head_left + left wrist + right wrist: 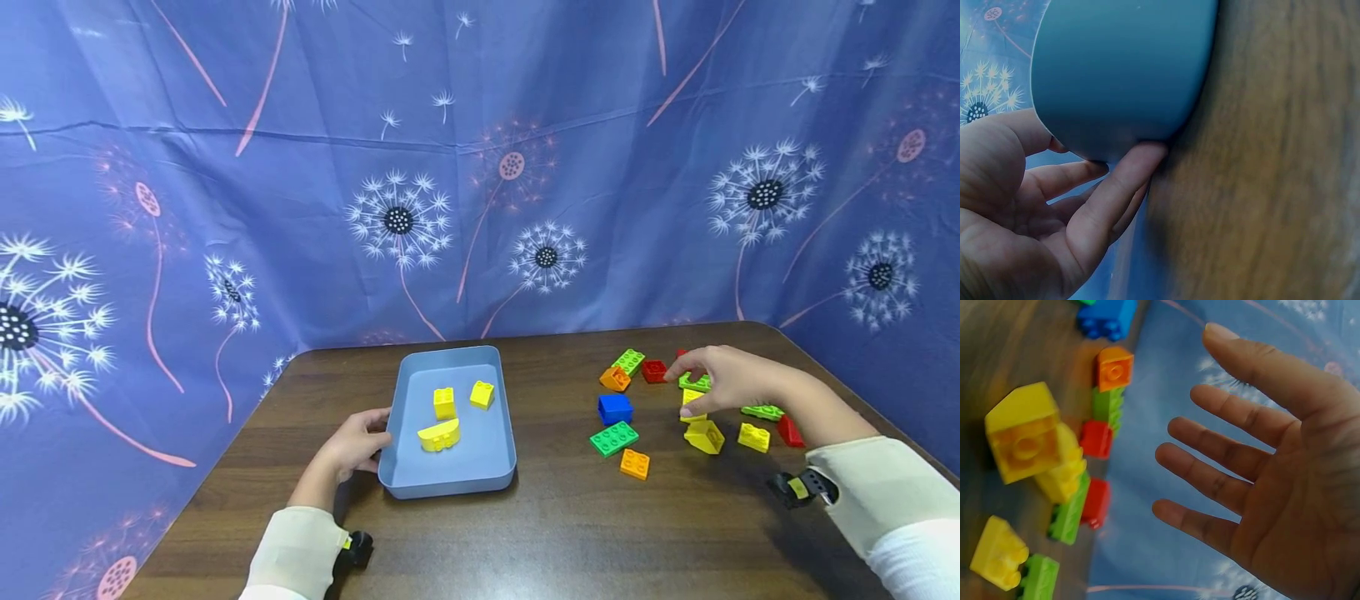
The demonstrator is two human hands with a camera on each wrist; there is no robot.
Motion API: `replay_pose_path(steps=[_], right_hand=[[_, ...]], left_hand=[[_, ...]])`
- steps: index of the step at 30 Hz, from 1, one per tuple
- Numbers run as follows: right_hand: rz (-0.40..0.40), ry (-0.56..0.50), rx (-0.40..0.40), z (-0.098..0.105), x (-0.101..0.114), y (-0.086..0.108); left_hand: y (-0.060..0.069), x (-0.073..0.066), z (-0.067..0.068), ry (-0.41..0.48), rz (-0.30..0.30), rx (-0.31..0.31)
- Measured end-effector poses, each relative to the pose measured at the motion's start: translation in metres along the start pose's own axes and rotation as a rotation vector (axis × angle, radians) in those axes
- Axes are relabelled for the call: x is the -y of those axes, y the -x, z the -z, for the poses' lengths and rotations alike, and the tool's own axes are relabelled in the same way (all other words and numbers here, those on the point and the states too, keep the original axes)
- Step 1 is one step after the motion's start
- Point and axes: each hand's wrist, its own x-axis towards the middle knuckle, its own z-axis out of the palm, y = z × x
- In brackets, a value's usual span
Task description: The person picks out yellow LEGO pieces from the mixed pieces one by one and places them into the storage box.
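Note:
My left hand [360,446] holds the left wall of a blue-grey plastic tray [468,486]. In the left wrist view its fingers [1116,187] press against the tray's outer wall near the base, and one digit reaches the rim. Inside the tray lie a yellow square brick [444,403], a smaller yellow brick [482,395] and a yellow rounded brick [439,436]. Over the loose bricks on the right hovers my right hand [731,379], fingers spread and holding nothing. Beneath it are a yellow brick [693,406] and a yellow slanted brick [705,437].
Around the right hand lie a blue brick [615,409], a green brick [614,439], orange bricks [634,464], red bricks [654,372], light green bricks [628,361] and another yellow brick [753,437]. A dandelion-print blue curtain [465,208] hangs behind the brown wooden table [555,533].

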Motion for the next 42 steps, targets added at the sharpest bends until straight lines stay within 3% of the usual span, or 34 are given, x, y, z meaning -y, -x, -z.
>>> replay_pose_path(steps=[19, 30, 42], right_hand=[[-0.128, -0.113, 0.053, -0.018, -0.05, -0.009], [-0.157, -0.084, 0.058, -0.019, -0.054, -0.014], [-0.132, 0.037, 0.031, -0.026, -0.053, -0.02]], left_hand=[[0.001, 0.0, -0.003, -0.007, 0.002, -0.008], [0.001, -0.001, -0.003, -0.004, 0.02, -0.011], [0.0, -0.001, -0.001, 0.003, 0.021, -0.022]])
